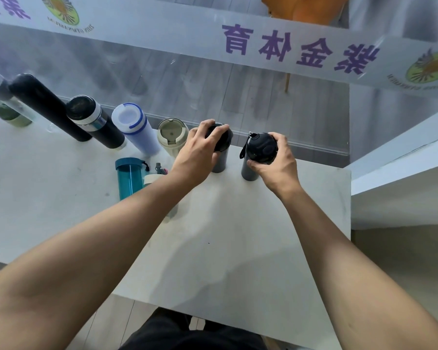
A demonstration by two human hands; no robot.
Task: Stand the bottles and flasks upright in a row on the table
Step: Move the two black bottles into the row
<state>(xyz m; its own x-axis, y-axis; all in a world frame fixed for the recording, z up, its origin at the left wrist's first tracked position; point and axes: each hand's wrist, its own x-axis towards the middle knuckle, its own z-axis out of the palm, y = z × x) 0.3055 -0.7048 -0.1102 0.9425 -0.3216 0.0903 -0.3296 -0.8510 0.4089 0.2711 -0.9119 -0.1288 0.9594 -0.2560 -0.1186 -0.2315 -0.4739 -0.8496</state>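
Observation:
Several bottles stand upright in a row along the far edge of the white table (225, 236): a tall black flask (46, 107), a black flask with a silver band (96, 122), a white bottle with blue trim (137, 130) and a cream tumbler (172, 137). My left hand (200, 152) grips the lid of a dark grey bottle (219, 162) standing at the row's right end. My right hand (276, 165) holds the black cap of another dark bottle (250, 170) with a strap, upright just to the right. A teal bottle (128, 180) stands nearer me, partly hidden by my left forearm.
A glass wall with purple lettering (288, 46) rises right behind the row. More bottles, one green-based (15, 120), stand at the far left. A small cream-lidded bottle (152, 178) hides behind my left arm. The table's right edge (349, 198) lies close to my right hand.

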